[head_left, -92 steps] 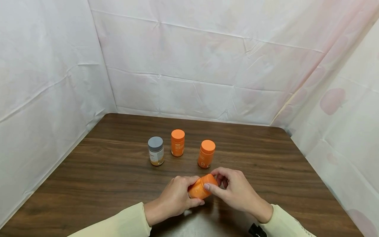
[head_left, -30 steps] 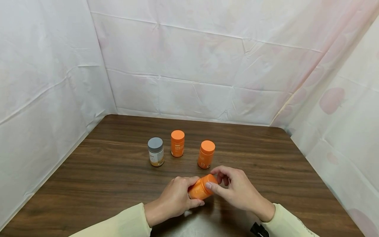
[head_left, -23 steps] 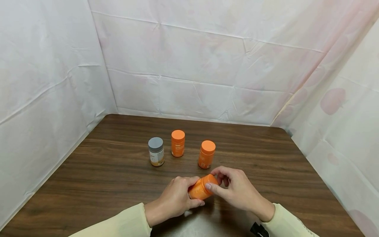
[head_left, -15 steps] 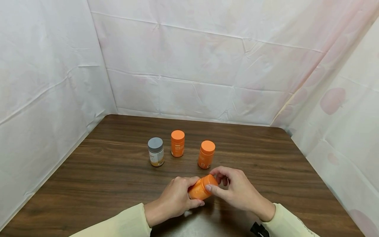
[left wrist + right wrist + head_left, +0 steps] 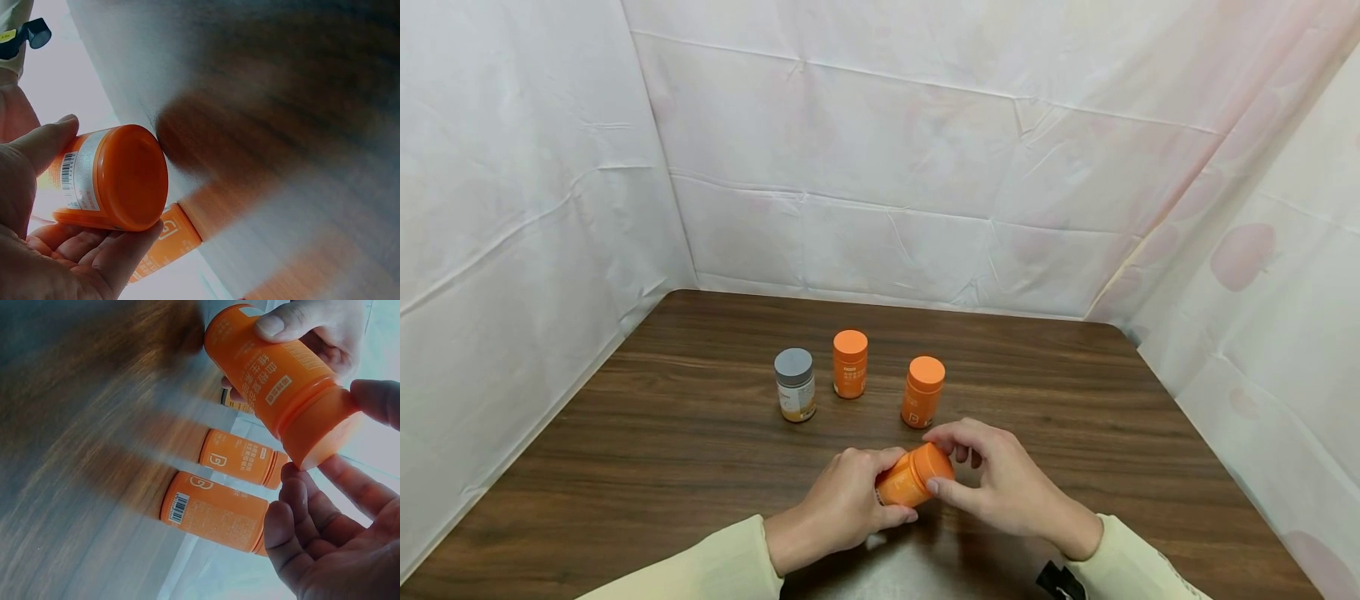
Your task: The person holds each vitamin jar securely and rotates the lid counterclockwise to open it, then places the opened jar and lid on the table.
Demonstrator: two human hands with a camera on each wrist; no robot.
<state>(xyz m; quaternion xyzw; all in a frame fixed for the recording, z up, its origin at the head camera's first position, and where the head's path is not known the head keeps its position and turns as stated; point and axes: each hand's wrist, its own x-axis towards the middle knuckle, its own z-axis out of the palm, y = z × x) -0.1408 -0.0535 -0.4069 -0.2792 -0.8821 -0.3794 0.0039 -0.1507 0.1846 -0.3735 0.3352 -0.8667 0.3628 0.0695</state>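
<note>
An orange supplement bottle (image 5: pixel 904 483) is tilted just above the table's near part, its cap pointing to the upper right. My left hand (image 5: pixel 842 500) grips its body, thumb on one side and fingers on the other. In the left wrist view the bottle's round base (image 5: pixel 134 178) faces the camera. My right hand (image 5: pixel 1000 479) pinches the orange screw cap (image 5: pixel 934 463) between thumb and index finger. The right wrist view has the cap seated on the bottle's neck, with the other fingers curled loosely beside it.
Beyond the hands stand two upright orange bottles, a nearer one (image 5: pixel 922 393) and a farther one (image 5: pixel 850 364). A grey-capped bottle (image 5: pixel 795 385) stands to their left. The brown wooden table (image 5: pixel 700 467) is bordered by white curtains (image 5: pixel 880 158) at back and sides.
My right thumb has slid slightly down along the cap while the index finger has moved up and left over it. The left hand's grip and the standing bottles stay as they were.
</note>
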